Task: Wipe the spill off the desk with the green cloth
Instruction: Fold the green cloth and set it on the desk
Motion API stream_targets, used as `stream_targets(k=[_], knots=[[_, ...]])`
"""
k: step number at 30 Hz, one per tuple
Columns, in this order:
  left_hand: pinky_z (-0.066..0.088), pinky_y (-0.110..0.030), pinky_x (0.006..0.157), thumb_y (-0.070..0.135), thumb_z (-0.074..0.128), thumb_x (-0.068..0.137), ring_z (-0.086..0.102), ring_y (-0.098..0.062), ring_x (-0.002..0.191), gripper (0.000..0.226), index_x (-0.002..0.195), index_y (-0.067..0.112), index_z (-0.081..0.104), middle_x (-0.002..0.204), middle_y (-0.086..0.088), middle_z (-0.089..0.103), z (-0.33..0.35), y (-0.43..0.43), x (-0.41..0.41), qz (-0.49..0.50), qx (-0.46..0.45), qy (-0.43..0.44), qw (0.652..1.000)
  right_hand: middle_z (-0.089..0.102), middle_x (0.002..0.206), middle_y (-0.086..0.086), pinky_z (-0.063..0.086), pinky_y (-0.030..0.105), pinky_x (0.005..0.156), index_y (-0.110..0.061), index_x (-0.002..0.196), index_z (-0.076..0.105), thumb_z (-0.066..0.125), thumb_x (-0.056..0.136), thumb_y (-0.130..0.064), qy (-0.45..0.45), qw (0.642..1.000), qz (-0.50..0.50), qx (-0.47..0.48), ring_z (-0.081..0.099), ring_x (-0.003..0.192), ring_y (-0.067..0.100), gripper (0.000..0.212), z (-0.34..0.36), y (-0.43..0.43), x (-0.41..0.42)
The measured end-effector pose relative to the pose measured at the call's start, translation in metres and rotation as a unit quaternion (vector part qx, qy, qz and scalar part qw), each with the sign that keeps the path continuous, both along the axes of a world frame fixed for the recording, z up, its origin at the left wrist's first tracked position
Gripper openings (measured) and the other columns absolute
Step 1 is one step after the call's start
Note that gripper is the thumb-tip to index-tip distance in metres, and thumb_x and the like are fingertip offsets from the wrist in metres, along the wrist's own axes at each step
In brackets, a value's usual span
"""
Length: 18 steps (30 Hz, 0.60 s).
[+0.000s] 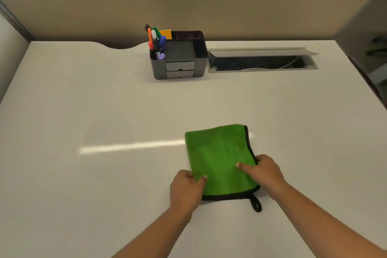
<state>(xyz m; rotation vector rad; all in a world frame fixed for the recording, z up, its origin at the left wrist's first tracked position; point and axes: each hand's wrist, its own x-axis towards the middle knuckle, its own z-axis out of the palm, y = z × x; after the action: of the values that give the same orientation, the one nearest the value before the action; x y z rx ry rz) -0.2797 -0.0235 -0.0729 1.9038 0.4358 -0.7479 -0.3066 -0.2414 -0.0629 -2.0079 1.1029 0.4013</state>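
Observation:
A green cloth with black trim and a black hanging loop lies folded flat on the white desk, near the front middle. My left hand pinches its near left corner, thumb on top. My right hand grips its right edge, thumb lying on the green surface. I cannot make out any spill on the desk; only a bright streak of reflected light runs left from the cloth.
A dark desk organiser with coloured markers and two small drawers stands at the back middle. To its right an open cable tray is set into the desk. A beige partition wall rises behind.

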Motion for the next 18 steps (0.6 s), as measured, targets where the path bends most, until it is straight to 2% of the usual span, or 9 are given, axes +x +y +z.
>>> stream_targets(k=[2, 5, 6, 9, 12, 15, 18], knots=[[0.050, -0.028, 0.058, 0.029, 0.073, 0.080, 0.065, -0.016, 0.072, 0.019, 0.085, 0.013, 0.064, 0.080, -0.004, 0.069, -0.001, 0.001, 0.003, -0.010, -0.020, 0.029, 0.999, 0.074, 0.095, -0.002, 0.059, 0.033, 0.075, -0.022, 0.090, 0.068, 0.087, 0.075, -0.027, -0.012, 0.998, -0.010, 0.056, 0.071, 0.083, 0.017, 0.024, -0.001, 0.003, -0.004], [0.052, -0.032, 0.063, 0.020, 0.070, 0.083, 0.066, -0.020, 0.073, 0.009, 0.083, 0.012, 0.065, 0.082, -0.007, 0.071, 0.001, 0.001, 0.002, -0.010, -0.035, 0.032, 0.999, 0.077, 0.089, -0.001, 0.055, 0.017, 0.053, -0.015, 0.097, 0.073, 0.080, 0.081, -0.004, -0.078, 0.980, -0.075, 0.164, 0.075, 0.068, 0.011, 0.021, 0.000, 0.005, -0.010], [0.053, -0.033, 0.065, 0.018, 0.067, 0.084, 0.067, -0.020, 0.075, 0.006, 0.085, 0.013, 0.066, 0.085, -0.008, 0.071, 0.002, 0.000, 0.001, -0.004, -0.040, 0.032, 0.999, 0.078, 0.088, 0.000, 0.055, 0.016, 0.052, -0.012, 0.101, 0.072, 0.076, 0.083, -0.001, -0.092, 0.973, -0.091, 0.192, 0.075, 0.068, 0.009, 0.022, 0.001, 0.003, -0.011], [0.050, -0.035, 0.070, 0.017, 0.059, 0.087, 0.064, -0.024, 0.080, 0.011, 0.092, 0.007, 0.063, 0.097, -0.017, 0.069, 0.011, -0.006, -0.001, 0.015, -0.044, 0.047, 0.998, 0.080, 0.099, 0.005, 0.059, 0.024, 0.063, -0.013, 0.110, 0.070, 0.068, 0.090, -0.003, -0.102, 0.951, -0.091, 0.277, 0.077, 0.087, 0.017, 0.023, 0.005, -0.003, -0.015], [0.057, -0.045, 0.082, 0.021, 0.064, 0.087, 0.069, -0.033, 0.092, 0.022, 0.098, 0.002, 0.061, 0.100, -0.020, 0.071, 0.031, -0.016, -0.005, 0.049, -0.085, 0.067, 0.993, 0.079, 0.107, 0.004, 0.061, 0.031, 0.067, -0.017, 0.116, 0.069, 0.061, 0.093, -0.002, -0.119, 0.925, -0.091, 0.349, 0.076, 0.096, 0.023, 0.029, 0.011, -0.014, -0.020], [0.059, -0.036, 0.067, 0.018, 0.072, 0.084, 0.074, -0.025, 0.079, 0.023, 0.100, 0.004, 0.062, 0.086, -0.012, 0.077, 0.058, -0.031, -0.015, 0.078, -0.151, 0.060, 0.984, 0.077, 0.113, 0.005, 0.061, 0.034, 0.066, -0.024, 0.114, 0.072, 0.057, 0.093, 0.001, -0.145, 0.907, -0.092, 0.386, 0.075, 0.100, 0.024, 0.036, 0.028, -0.042, -0.027], [0.057, -0.030, 0.061, 0.015, 0.073, 0.082, 0.074, -0.024, 0.074, 0.024, 0.101, 0.004, 0.062, 0.083, -0.014, 0.077, 0.084, -0.056, -0.024, 0.084, -0.199, 0.058, 0.975, 0.076, 0.117, 0.008, 0.062, 0.039, 0.069, -0.029, 0.110, 0.075, 0.062, 0.087, -0.001, -0.157, 0.885, -0.071, 0.432, 0.073, 0.105, 0.029, 0.038, 0.050, -0.085, -0.042]])
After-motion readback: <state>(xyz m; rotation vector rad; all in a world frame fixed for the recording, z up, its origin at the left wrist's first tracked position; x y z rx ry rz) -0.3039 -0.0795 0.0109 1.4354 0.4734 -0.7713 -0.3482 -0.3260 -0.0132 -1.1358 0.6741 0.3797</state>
